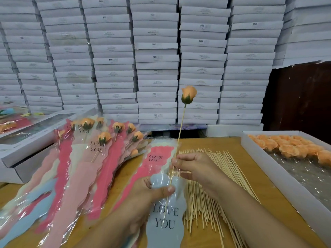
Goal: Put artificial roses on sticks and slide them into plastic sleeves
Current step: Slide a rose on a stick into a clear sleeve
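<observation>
Right hand (191,167) is raised over the desk (250,185), fingers curled, pinching a thin stick (180,126) w/ thumb & forefinger approx. at its lower third; forearm comes in from bottom right. Stick leans slightly right, its orange rose (189,94) w/ green base up top, well above the desk. Left hand (152,192) sits lower, thumb pressed on top of a pale blue plastic sleeve (166,208), fingers under it, gripping the sleeve near its open end; stick's lower end lies at/in that opening, showing through the clear film. Sleeve reads "LOVE YOU" in dark letters. A pink sleeve (157,156) just behind also reads "LOVE YOU". Left of the hands, a fanned pile of filled sleeves (86,158) in pink, cream & blue, each w/ an orange rose, several showing "LOVE YOU". Loose sticks (211,194) lie in a heap under the right hand. At right, a white tray (279,178) holds orange rose heads (293,147). Behind, stacked white boxes (157,58), some marked "SGS"; other label text too small to read.
</observation>
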